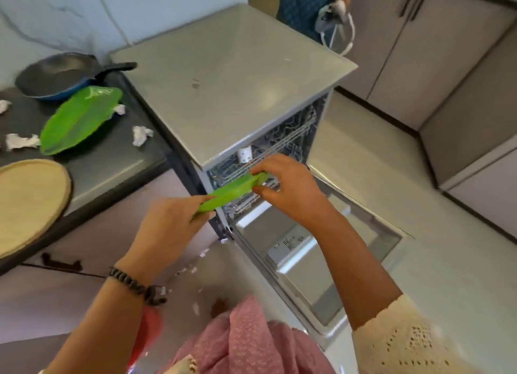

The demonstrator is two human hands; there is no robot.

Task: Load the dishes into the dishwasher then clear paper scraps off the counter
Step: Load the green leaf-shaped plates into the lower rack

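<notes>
I hold a green leaf-shaped plate [232, 193] edge-on with both hands at the mouth of the open dishwasher [232, 94]. My left hand [173, 222] grips its near end. My right hand [288, 186] pinches its far end, just over the wire rack [282, 147]. A second green leaf-shaped plate [79, 120] lies on the dark counter [112, 161] at the left, leaning on a dark frying pan [58, 75]. Crumpled white paper scraps [141, 134] lie around it on the counter.
The dishwasher door [316, 250] hangs open and down at the centre right. A round tan board [28, 203] overhangs the counter's front edge. More paper bits [193, 270] lie on the floor. Another person [310, 1] stands behind the dishwasher. Cabinets [419, 46] line the right.
</notes>
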